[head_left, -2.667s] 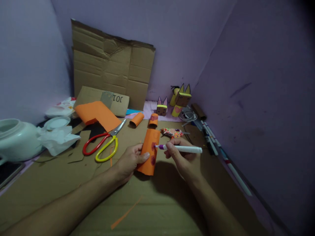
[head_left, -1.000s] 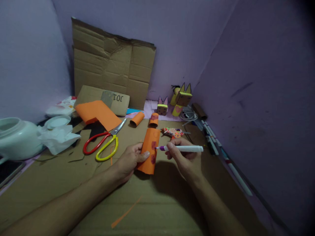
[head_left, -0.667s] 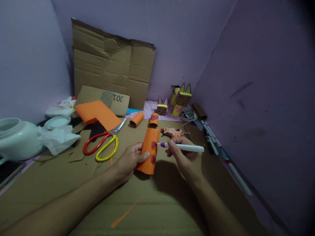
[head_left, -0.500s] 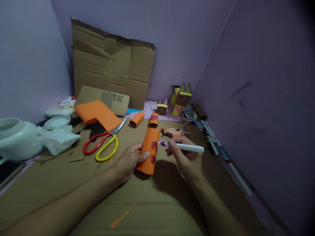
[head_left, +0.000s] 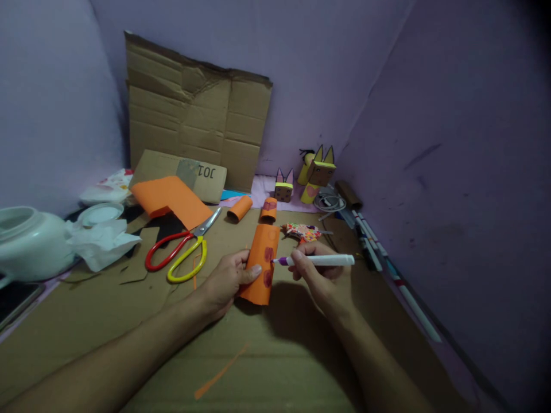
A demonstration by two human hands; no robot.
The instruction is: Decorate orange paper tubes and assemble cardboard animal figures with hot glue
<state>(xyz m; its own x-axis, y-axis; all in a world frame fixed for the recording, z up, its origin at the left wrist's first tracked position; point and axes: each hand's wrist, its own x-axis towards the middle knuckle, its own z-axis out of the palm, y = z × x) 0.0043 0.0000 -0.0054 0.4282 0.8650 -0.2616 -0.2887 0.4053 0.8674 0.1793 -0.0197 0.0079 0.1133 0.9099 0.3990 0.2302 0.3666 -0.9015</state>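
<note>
My left hand (head_left: pixel 230 281) grips an orange paper tube (head_left: pixel 260 246) from its left side, the thumb lying across the front. Dark purple-red patches run down the tube, with a faint round outline above them. In my right hand (head_left: pixel 316 272) is a white marker (head_left: pixel 331 260) with a purple tip, pinched between thumb and fingers. Its tip is at the tube's right side, by the middle patch. Just beyond the tube stands a short orange roll (head_left: pixel 269 210) with a dark heart on it; another orange roll (head_left: pixel 240 209) lies to its left.
Scissors (head_left: pixel 187 250) with red and yellow handles lie left of my hands, near a folded orange sheet (head_left: pixel 170 198). A white teapot (head_left: pixel 37 244) stands far left. Eared paper figures (head_left: pixel 322 172) and a coiled cable (head_left: pixel 329 201) are at the back right. Markers (head_left: pixel 370 241) line the right wall.
The marker tip has moved slightly down and left along the tube, my right hand with it. The left hand and the tube stay where they were.
</note>
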